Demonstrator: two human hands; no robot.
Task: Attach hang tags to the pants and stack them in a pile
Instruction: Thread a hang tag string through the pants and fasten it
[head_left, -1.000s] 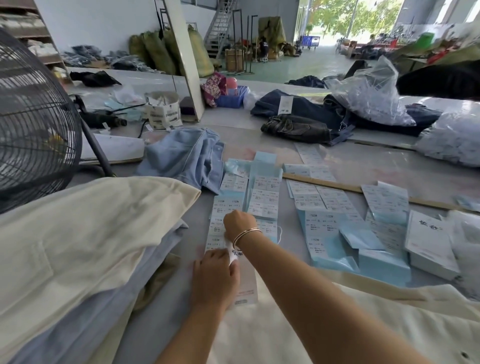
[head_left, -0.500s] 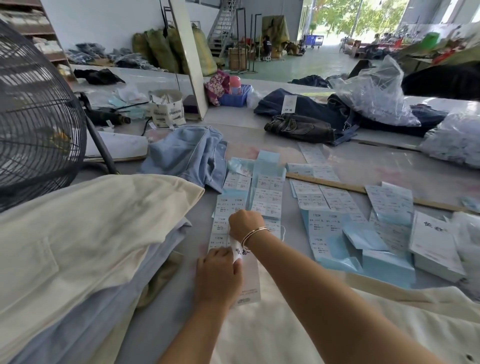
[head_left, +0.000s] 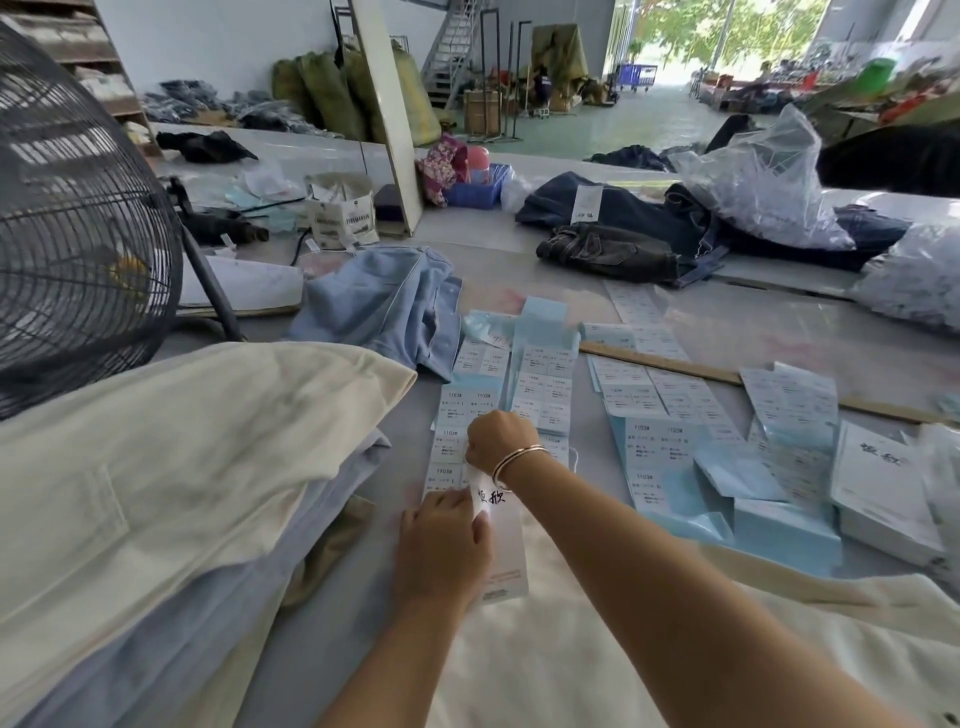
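A white hang tag (head_left: 503, 551) lies at the far edge of the cream pants (head_left: 571, 649) spread in front of me. My left hand (head_left: 441, 545) rests on the tag and holds its upper left edge. My right hand (head_left: 501, 436), with a bangle at the wrist, reaches over a strip of sticker labels (head_left: 457, 431) just beyond the tag, and its fingertips are hidden under the hand. A pile of folded cream and light blue pants (head_left: 156, 493) rises at my left.
More label sheets (head_left: 660, 415) and blue backing paper cover the table to the right, beside a stack of white hang tags (head_left: 883, 488) and a wooden ruler (head_left: 701, 371). A black fan (head_left: 67, 228) stands at the left. Blue pants (head_left: 384, 301) and dark jeans (head_left: 613, 249) lie farther back.
My right hand has shifted slightly toward me along the label strip. My left hand stays on the hang tag.
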